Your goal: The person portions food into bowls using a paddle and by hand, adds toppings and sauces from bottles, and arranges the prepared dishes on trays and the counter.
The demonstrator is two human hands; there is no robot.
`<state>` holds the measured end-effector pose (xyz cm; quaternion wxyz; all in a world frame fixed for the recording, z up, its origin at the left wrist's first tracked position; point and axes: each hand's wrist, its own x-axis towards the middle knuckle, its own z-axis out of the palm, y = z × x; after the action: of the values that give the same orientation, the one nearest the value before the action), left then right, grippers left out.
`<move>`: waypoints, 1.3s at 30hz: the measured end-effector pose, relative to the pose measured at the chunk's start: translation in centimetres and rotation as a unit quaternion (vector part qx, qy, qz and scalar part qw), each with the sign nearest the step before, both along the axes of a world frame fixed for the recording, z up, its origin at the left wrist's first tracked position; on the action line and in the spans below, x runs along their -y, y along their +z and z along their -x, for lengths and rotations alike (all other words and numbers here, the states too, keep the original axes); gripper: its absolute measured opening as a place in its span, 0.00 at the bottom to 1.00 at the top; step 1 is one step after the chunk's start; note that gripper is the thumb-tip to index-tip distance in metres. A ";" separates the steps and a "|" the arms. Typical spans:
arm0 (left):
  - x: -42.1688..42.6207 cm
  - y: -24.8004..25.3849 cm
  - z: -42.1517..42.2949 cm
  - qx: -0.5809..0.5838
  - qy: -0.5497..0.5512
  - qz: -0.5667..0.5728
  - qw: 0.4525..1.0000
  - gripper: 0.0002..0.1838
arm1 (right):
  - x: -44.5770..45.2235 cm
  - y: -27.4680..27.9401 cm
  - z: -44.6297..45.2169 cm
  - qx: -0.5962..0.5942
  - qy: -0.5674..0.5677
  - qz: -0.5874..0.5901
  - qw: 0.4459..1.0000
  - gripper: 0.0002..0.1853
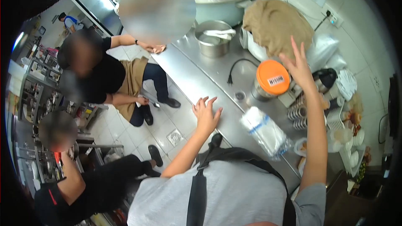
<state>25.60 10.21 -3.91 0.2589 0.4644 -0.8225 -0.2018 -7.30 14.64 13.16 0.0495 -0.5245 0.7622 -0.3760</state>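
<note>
A stainless-steel counter (pixel 217 86) runs beneath everything here, bearing a large lidded cooker (pixel 220 10), a bunched brown cloth (pixel 278 23) and an open steel pot (pixel 214 47). Near the cloth, beside a power cord (pixel 236 65), stands the orange-lidded tub (pixel 273 78), its label apparently reading "HOISIN". The tub looks rigid, probably weighty if full, with a smooth lid that could slip — the firmer hold would be around its body, below the rim. A clear plastic pack (pixel 264 129) lies nearer the wearer — likely light, soft and slick, best supported from beneath. The right hand (pixel 302 71) grasps nothing, fingers spread just by the lid; contact cannot be told. The left hand (pixel 205 116) is likewise unclenched and bare, over the counter's edge.
</note>
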 end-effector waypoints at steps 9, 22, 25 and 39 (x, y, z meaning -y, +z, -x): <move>9.8 4.2 2.6 -0.247 -0.106 -0.085 0.960 0.22 | 19.8 -3.7 10.1 -0.306 -0.146 -0.041 0.940 0.32; 13.9 12.0 16.4 -0.417 -0.405 -0.103 0.807 0.32 | 13.7 0.3 -6.8 0.404 0.009 0.196 0.894 0.20; 9.1 14.6 15.8 -0.523 -0.346 -0.376 0.682 0.32 | 11.9 -0.7 -7.5 0.325 -0.043 0.294 0.898 0.19; 16.4 14.8 32.4 -0.563 -0.341 -0.226 0.718 0.33 | -1.1 -0.9 -7.1 0.240 -0.050 0.134 0.960 0.18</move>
<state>-6.84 -6.17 10.94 0.4751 -0.0019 -0.5578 -0.6806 -0.18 15.69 12.29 0.1415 -0.3823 0.6957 -0.5914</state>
